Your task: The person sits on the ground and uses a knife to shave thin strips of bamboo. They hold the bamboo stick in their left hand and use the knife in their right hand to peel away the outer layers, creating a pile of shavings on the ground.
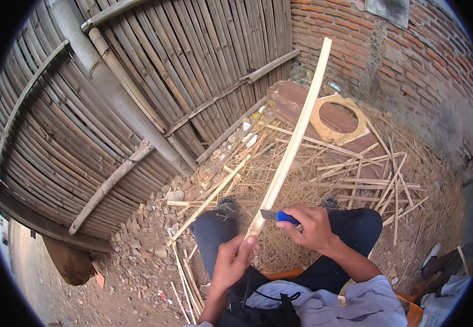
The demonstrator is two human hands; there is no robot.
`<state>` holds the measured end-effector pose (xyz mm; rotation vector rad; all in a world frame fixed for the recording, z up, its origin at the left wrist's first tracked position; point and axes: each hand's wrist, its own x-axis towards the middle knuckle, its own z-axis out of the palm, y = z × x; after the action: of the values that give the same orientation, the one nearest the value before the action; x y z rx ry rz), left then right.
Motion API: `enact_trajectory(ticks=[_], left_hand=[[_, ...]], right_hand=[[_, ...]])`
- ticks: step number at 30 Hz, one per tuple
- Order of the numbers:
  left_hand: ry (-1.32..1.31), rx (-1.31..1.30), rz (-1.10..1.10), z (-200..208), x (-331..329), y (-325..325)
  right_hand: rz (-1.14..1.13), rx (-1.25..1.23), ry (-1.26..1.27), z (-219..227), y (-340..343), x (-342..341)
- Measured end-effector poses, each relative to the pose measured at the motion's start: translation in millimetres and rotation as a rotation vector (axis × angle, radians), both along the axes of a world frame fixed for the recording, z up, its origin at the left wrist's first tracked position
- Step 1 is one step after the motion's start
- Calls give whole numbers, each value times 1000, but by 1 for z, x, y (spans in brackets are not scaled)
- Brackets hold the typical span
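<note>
A long pale bamboo strip (293, 144) slants up and away from my lap toward the brick wall. Its near end is gripped by my left hand (235, 256), with the thumb pressed along the top. My right hand (312, 226) is closed around the blue handle of a utility knife (286, 217). The knife's dark blade lies against the strip, just ahead of my left thumb. Both hands are above my knees.
A bamboo fence (193, 65) stands at the left and a brick wall (351, 41) at the far right. Split strips (356, 182) and shavings litter the ground. Ahead lie a brown board (285, 101) and a wooden panel with a round hole (322, 117). Stones (138, 234) are at the left.
</note>
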<state>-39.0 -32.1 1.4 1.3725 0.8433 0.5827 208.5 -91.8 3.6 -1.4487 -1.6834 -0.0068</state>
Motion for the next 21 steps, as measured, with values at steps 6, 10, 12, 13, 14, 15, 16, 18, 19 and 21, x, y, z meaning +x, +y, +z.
enact_trajectory(ticks=[6, 10, 12, 13, 14, 15, 16, 18, 19, 21], left_hand=[[34, 101, 36, 8, 17, -3], [64, 249, 77, 12, 27, -6], [85, 299, 92, 17, 29, -8], [102, 321, 96, 21, 30, -9], [119, 343, 100, 24, 30, -9], [133, 366, 105, 25, 30, -10], [147, 390, 111, 26, 30, -10], [163, 412, 119, 26, 30, -10], [165, 412, 123, 26, 30, -10], [171, 403, 126, 27, 29, -11]], right_hand=[[13, 25, -17, 0, -1, -12], [-14, 17, 5, -2, -3, -14], [-12, 31, 32, 2, -2, -12], [-11, 37, 46, 4, -2, -12], [-18, 34, 37, 5, -2, -12], [-26, 31, 28, 7, -3, -13], [-33, 29, 20, 8, -3, -14], [-37, 36, 21, 10, -3, -14], [-39, 40, 21, 10, -3, -14], [-45, 44, 16, 12, -3, -15]])
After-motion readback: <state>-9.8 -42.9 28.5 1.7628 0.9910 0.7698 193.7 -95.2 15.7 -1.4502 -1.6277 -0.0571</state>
